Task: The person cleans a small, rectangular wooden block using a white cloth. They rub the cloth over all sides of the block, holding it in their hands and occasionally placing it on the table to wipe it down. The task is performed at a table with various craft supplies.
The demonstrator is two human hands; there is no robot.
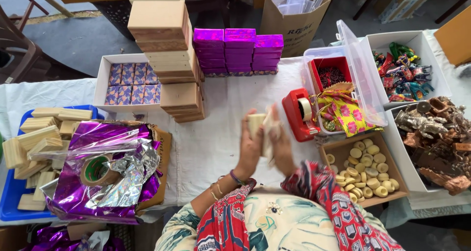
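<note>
Both hands, the left hand [248,148] and the right hand [282,145], hold one small wooden block [255,123] with pale wrapping above the counter [211,143], lifted for easy turning. Red tape dispenser [299,114] stands near, within reach.

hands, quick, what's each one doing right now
Left hand: closed on the small wooden block.
Right hand: also gripping the block, with pale wrapping against it.

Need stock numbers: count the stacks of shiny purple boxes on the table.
3 stacks of purple boxes, side by side at the table's far edge: left, middle, right. Others may be hidden behind the wooden box stack.
</note>
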